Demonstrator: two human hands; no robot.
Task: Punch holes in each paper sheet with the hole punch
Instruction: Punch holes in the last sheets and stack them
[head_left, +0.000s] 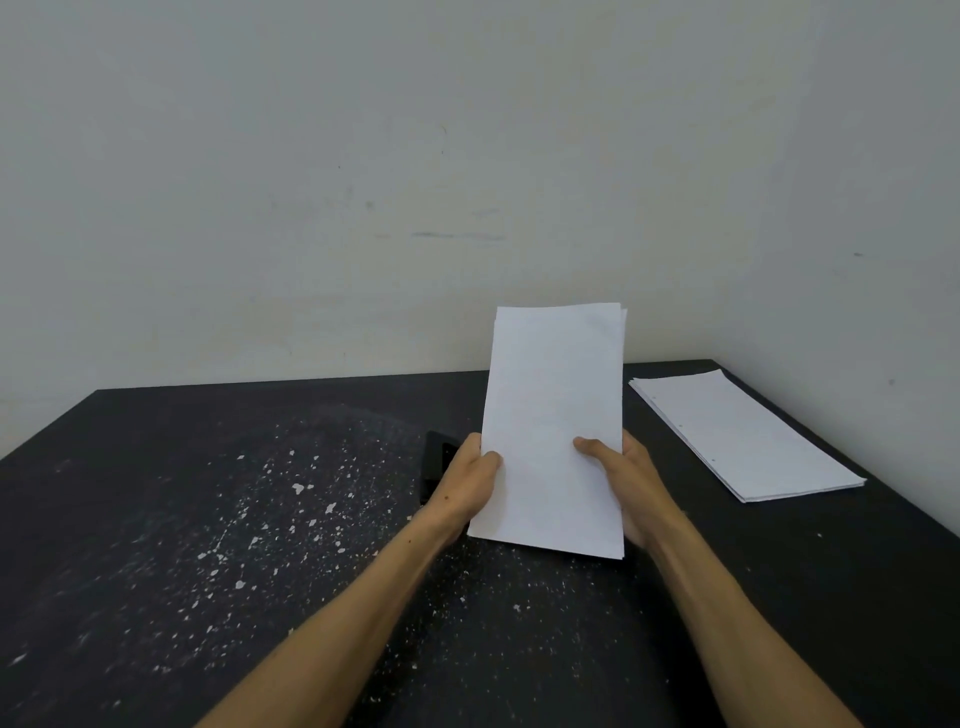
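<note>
Held sheets: you have a sheaf of plain white paper sheets (553, 431) upright at centre frame, its lower edge just above the black speckled tabletop (208, 493).
Left hand: your left hand (470, 480) grips the sheaf's left edge, thumb curled over the front; the fingers behind are hidden.
Right hand: your right hand (626, 486) clamps the right edge the same way, thumb on the front face.
Hole punch: the black hole punch (435, 460) sits on the table behind your left hand, mostly covered.
Done pile: a flat stack of white punched sheets (748, 436) lies at right of frame, small holes along its left edge.
Step in hand: probably squaring the sheaf. The top corners are fanned, so tap the lower edge on the table until the edges line up.
Next: feed one sheet fully into the punch slot, centred.
Risk: uneven edges would give stray holes.
</note>
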